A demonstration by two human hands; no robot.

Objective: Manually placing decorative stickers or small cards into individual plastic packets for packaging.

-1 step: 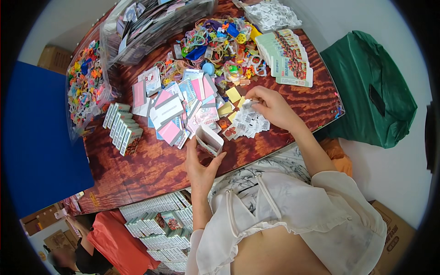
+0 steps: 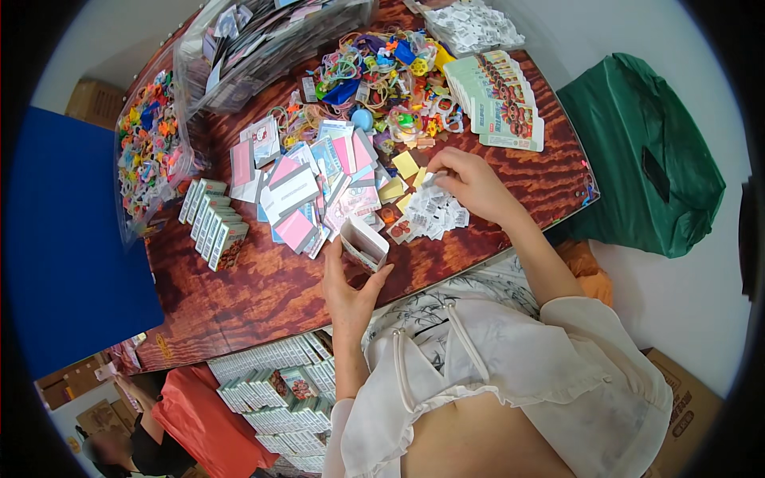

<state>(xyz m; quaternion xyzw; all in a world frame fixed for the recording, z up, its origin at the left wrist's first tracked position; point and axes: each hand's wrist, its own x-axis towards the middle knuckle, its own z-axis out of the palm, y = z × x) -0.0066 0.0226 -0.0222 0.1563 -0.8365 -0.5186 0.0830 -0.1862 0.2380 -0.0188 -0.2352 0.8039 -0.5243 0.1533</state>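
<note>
My left hand (image 2: 348, 293) grips a small open cardboard box (image 2: 368, 241) near the table's front edge, its mouth facing up and the thumb along its near side. Farther right, my right hand (image 2: 472, 185) has thumb and fingers pinched on a small white packet (image 2: 431, 181) at the top of a heap of small white printed packets (image 2: 436, 213). Yellow paper pieces (image 2: 406, 165) lie beside that heap. Left of it spreads a loose pile of pink, white and blue cards (image 2: 296, 191).
Colourful small toys and bands (image 2: 374, 76) are heaped at the back. Flat green box blanks (image 2: 506, 103) fan out at the right, and finished-looking small boxes (image 2: 213, 227) stand in a row at the left. Below the table are stacked boxes (image 2: 279, 390), a red bag (image 2: 211, 422) and another person (image 2: 147, 446).
</note>
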